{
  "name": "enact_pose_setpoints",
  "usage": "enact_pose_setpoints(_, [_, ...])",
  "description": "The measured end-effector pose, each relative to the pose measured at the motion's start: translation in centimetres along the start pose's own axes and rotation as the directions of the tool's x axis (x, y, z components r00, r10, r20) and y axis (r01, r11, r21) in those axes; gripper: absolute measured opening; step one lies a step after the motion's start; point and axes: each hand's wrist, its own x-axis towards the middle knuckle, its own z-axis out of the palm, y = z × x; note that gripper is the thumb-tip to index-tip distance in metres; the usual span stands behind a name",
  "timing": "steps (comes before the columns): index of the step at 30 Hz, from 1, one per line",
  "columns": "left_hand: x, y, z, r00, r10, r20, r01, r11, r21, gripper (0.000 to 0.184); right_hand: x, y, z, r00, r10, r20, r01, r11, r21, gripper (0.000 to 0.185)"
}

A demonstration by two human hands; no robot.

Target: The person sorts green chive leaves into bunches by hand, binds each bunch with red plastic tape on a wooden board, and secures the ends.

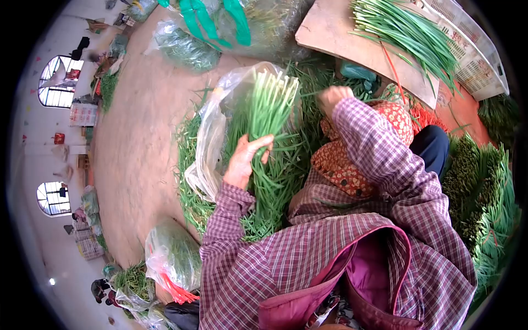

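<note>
My left hand [245, 160] is wrapped round a bunch of long green stalks [272, 104] that look like garlic chives. Their pale cut ends point away from me, and the leafy lower part hangs over a loose green heap [275, 192]. To the right of the bunch, my right hand [335, 98] is closed and apart from it. A thin green strand shows beside its fingers, but whether they grip it I cannot tell. Left of the bunch lies a clear plastic bag [206, 143], its mouth open.
A board [324, 30] at the upper right bears more stalks [407, 36], beside a white plastic crate [473, 49]. Tied bundles [478, 203] are stacked at my right. Red ties [426, 116] lie near my knee. A filled bag [173, 253] stands at lower left.
</note>
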Motion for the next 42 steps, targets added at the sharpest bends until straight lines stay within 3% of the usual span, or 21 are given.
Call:
enact_pose_setpoints(1, [-0.1,0.0,0.0,1.000,0.009,-0.030,-0.009,1.000,-0.014,0.043,-1.5,-0.6,-3.3,0.990,-0.033,-0.140,0.043,0.996,0.072,0.018])
enact_pose_setpoints(2, [-0.3,0.1,0.3,1.000,0.009,-0.029,-0.009,1.000,-0.014,0.043,-1.3,-0.8,-4.1,0.920,-0.057,-0.387,0.091,0.993,0.072,0.020])
enact_pose_setpoints(4, [-0.5,0.5,1.1,0.998,0.065,0.007,-0.065,0.997,0.037,0.043,-2.8,-1.3,-6.8,0.604,-0.147,-0.783,0.450,0.874,0.183,0.023])
enact_pose_setpoints(6, [-0.9,0.7,1.8,0.997,0.076,0.004,-0.076,0.996,0.049,0.038,-3.8,-2.2,-8.5,0.400,-0.122,-0.908,0.590,0.792,0.154,0.022])
enact_pose_setpoints(7, [-1.0,0.8,2.1,0.995,0.101,0.011,-0.102,0.994,0.049,0.036,-3.9,-2.4,-8.3,0.397,-0.122,-0.910,0.591,0.792,0.151,0.022])
enact_pose_setpoints(9, [-1.0,0.9,1.8,0.991,0.123,0.045,-0.126,0.990,0.065,0.032,-3.8,-2.7,-7.3,0.507,-0.071,-0.859,0.606,0.739,0.296,0.023])
enact_pose_setpoints(10, [-0.9,0.7,1.7,0.991,0.124,0.044,-0.126,0.990,0.065,0.032,-3.7,-2.4,-7.0,0.701,-0.008,-0.714,0.547,0.647,0.531,0.029])
enact_pose_setpoints(12, [-1.0,0.6,1.4,0.988,0.153,0.028,-0.155,0.982,0.106,0.031,-3.0,-2.2,-6.3,0.811,-0.010,-0.585,0.496,0.542,0.678,0.038])
enact_pose_setpoints(16, [-1.2,0.5,1.5,0.985,0.158,0.067,-0.166,0.979,0.122,0.032,-2.3,-3.4,-5.5,0.844,-0.038,-0.535,0.483,0.487,0.728,0.039])
enact_pose_setpoints(18, [-1.4,0.2,1.4,0.986,0.160,0.053,-0.164,0.983,0.084,0.032,-2.6,-2.9,-5.7,0.885,0.039,-0.465,0.404,0.435,0.805,0.033])
enact_pose_setpoints(23, [-1.7,0.0,0.2,0.980,0.197,0.004,-0.197,0.980,0.012,0.031,-1.4,0.3,-5.5,0.780,0.072,-0.622,0.425,0.668,0.611,0.025])
enact_pose_setpoints(26, [-1.5,0.1,0.6,0.978,0.209,0.011,-0.209,0.978,0.027,0.031,-2.8,-1.3,-6.6,0.878,-0.018,-0.477,0.379,0.635,0.673,0.042])
enact_pose_setpoints(27, [-1.4,0.1,0.9,0.979,0.202,0.035,-0.203,0.979,0.030,0.031,-2.9,-2.1,-6.8,0.870,-0.083,-0.485,0.424,0.628,0.653,0.048])
enact_pose_setpoints(28, [-1.3,0.0,1.0,0.979,0.202,0.036,-0.203,0.979,0.031,0.031,-3.9,-2.9,-7.6,0.917,-0.098,-0.385,0.376,0.528,0.761,0.050])
enact_pose_setpoints(30, [-1.2,-0.2,1.3,0.968,0.249,0.041,-0.252,0.963,0.095,0.031,-2.6,-3.9,-6.7,0.891,-0.087,-0.445,0.395,0.633,0.666,0.048])
enact_pose_setpoints(34, [-1.7,-0.2,1.1,0.969,0.245,0.027,-0.246,0.968,0.051,0.028,-1.9,-2.8,-5.7,0.834,-0.086,-0.545,0.466,0.640,0.611,0.041])
enact_pose_setpoints(35, [-1.9,-0.3,0.6,0.969,0.244,0.024,-0.245,0.968,0.050,0.028,-1.9,-1.9,-5.7,0.832,-0.006,-0.555,0.419,0.663,0.621,0.038])
enact_pose_setpoints(36, [-2.0,-0.3,0.0,0.975,0.221,0.021,-0.221,0.975,0.020,0.027,-2.1,-0.4,-6.5,0.844,0.036,-0.535,0.293,0.805,0.516,0.039])
enact_pose_setpoints(38, [-2.3,-0.4,-1.1,0.980,0.200,0.013,-0.200,0.980,-0.014,0.026,-1.5,2.7,-6.3,0.868,0.222,-0.445,0.078,0.823,0.563,0.034])
enact_pose_setpoints(39, [-2.3,-0.6,-1.7,0.981,0.193,0.023,-0.192,0.980,-0.055,0.026,-1.2,4.3,-6.9,0.853,0.180,-0.489,-0.089,0.975,0.203,0.030])
enact_pose_setpoints(42, [-2.5,-0.5,-2.0,0.985,0.172,0.013,-0.170,0.980,-0.103,0.028,-0.9,6.1,-5.1,0.789,0.090,-0.608,-0.101,0.995,0.016,0.029])
